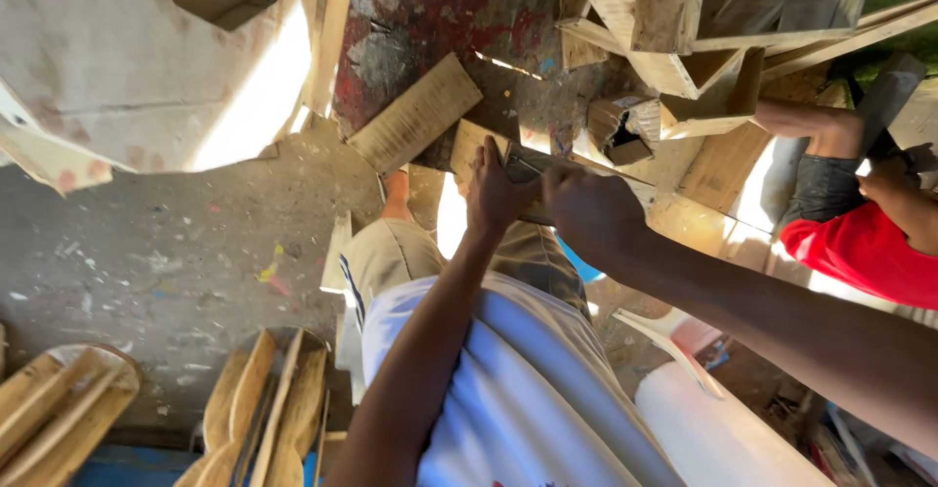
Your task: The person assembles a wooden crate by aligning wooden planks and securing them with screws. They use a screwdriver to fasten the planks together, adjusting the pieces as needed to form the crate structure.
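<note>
- Left hand (pixel 496 194), mid-frame, lies flat with fingers together on a narrow wooden piece (pixel 528 169).
- Right hand (pixel 591 215), just right of it, curls closed around the same piece.
- Beyond, upper centre, a loose plank (pixel 415 113) lies on the paint-stained floor (pixel 430 28).

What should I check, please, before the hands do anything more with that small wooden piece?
1. Left hand on the small wooden piece: ok, fingers rest on it.
2. Right hand grip: ok, closed around a dark tool; its kind cannot be told.
3. Tool edge clear of left fingers: cannot tell, the hands touch closely.
4. Piece supported underneath: cannot tell, hidden.
5. Nearby person in the red shirt: ok, apart from both hands.
</note>
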